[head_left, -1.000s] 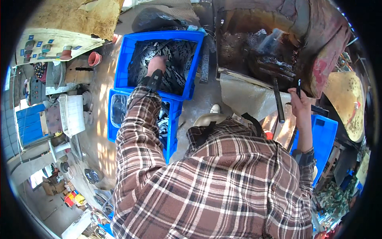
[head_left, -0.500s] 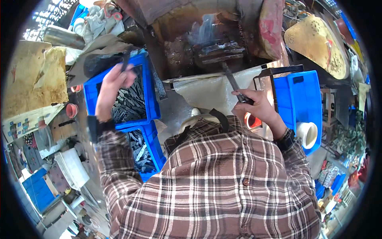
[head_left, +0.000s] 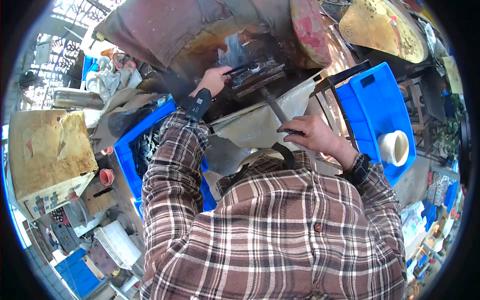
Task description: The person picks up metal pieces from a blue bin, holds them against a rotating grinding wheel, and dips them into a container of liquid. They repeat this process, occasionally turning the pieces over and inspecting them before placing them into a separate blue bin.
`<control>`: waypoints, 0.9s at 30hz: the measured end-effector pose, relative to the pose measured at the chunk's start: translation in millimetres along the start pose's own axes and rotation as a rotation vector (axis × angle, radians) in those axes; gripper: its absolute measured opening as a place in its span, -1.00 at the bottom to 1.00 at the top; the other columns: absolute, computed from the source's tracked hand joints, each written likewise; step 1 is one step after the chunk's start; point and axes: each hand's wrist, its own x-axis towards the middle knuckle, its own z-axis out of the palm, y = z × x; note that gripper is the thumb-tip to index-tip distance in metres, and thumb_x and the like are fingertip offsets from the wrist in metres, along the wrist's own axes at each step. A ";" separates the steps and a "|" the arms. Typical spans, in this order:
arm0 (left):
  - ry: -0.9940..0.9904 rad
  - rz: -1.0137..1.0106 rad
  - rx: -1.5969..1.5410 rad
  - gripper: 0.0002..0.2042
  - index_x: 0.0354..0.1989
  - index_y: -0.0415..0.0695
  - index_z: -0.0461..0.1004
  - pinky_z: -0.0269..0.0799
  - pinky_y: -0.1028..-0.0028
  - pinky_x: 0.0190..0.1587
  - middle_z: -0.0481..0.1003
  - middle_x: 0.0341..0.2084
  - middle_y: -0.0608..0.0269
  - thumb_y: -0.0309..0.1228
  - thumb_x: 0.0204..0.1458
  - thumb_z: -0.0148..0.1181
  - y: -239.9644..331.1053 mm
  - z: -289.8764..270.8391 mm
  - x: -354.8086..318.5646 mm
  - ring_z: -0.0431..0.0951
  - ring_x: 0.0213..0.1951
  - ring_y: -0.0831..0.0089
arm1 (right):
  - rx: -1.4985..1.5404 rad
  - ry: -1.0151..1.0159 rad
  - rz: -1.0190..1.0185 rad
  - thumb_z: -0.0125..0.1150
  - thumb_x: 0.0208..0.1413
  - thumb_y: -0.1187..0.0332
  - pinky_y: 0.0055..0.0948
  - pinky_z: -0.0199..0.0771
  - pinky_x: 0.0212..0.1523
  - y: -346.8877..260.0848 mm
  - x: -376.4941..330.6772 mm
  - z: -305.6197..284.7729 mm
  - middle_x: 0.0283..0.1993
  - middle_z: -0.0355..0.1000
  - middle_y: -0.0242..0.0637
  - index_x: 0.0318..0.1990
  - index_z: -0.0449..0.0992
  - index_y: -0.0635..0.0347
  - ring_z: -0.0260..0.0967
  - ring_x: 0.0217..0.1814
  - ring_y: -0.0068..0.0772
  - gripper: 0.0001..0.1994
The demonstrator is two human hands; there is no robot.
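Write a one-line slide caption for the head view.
Left hand sets a dark metal strip on the grimy machine bed while the right hand grips a dark lever handle.

Crate of metal parts (head_left: 145, 145) at left, lidded crate (head_left: 380, 107) right, workbench (head_left: 260, 75) between, ahead.

Single head-mounted fisheye, looking steeply down over the plaid shirt (head_left: 280, 235) from close above, facing forward to the dark surface (head_left: 260, 75). Forearms enter from the lower edge; straight edges bend toward the rim, black vignette all round. No second view, so no overlap.
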 end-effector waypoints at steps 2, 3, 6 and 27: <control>0.003 0.072 0.098 -0.72 -0.08 -0.09 0.55 0.41 0.39 -0.25 0.54 -0.41 0.06 -0.55 0.06 0.04 -5.4 4.4 -0.7 0.53 -0.38 0.31 | 0.009 0.012 -0.022 0.33 -0.01 0.28 -0.27 0.50 -0.27 2.8 -0.5 0.9 -0.33 0.51 -0.18 -0.12 0.56 0.08 0.49 -0.31 -0.10 -0.72; 0.020 0.099 0.162 -0.70 -0.06 -0.08 0.54 0.42 0.37 -0.24 0.55 -0.37 0.03 -0.56 0.05 0.03 -6.6 6.4 -1.7 0.54 -0.35 0.25 | 0.012 0.013 -0.024 0.33 -0.01 0.27 -0.27 0.50 -0.27 3.6 -0.9 1.3 -0.34 0.50 -0.19 -0.11 0.56 0.08 0.49 -0.32 -0.10 -0.72; -0.001 0.124 0.402 -0.63 -0.01 -0.03 0.53 0.44 0.27 -0.14 0.55 -0.22 -0.06 -0.58 -0.01 0.01 -5.5 9.1 -2.8 0.56 -0.19 0.03 | -0.011 0.022 -0.029 0.32 -0.01 0.27 -0.26 0.49 -0.30 4.0 -1.4 2.4 -0.38 0.48 -0.21 -0.12 0.56 0.07 0.48 -0.34 -0.11 -0.72; -0.071 0.246 0.476 -0.66 -0.09 -0.08 0.50 0.43 0.14 -0.12 0.54 -0.27 -0.07 -0.58 -0.09 0.04 18.9 7.6 -0.1 0.53 -0.17 -0.03 | -0.356 0.066 -0.127 0.31 -0.18 0.43 -0.26 0.47 -0.49 -5.4 -13.8 0.4 -0.48 0.34 -0.31 -0.15 0.48 0.03 0.43 -0.48 -0.19 -0.66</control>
